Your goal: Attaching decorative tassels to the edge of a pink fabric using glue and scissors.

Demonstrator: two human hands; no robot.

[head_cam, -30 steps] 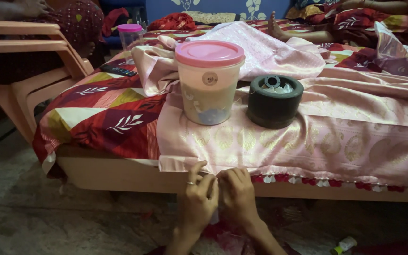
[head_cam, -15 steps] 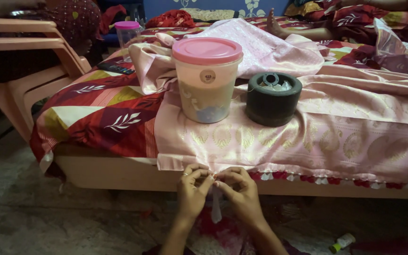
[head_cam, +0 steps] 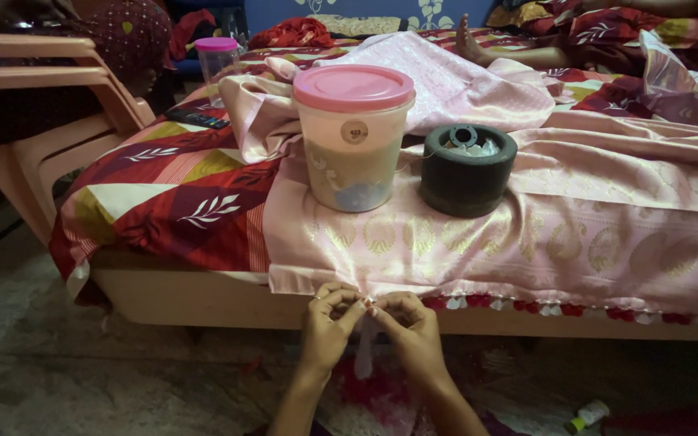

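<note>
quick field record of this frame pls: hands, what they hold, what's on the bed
left hand: fingertips pinched on the hem of the pink cloth
right hand: pinched on the same hem, fingertips meeting the left's
hem trim: red and white tassels along the edge to the right of the hands
on cloth: tub with pink lid; dark round spool beside it, apart
under cloth: patterned red bedsheet
left of bed: plastic chair
floor: small bottle

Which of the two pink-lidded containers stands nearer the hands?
The big tub, standing on the pink cloth beside the black spool. The small jar stands far back by the chair.
</note>
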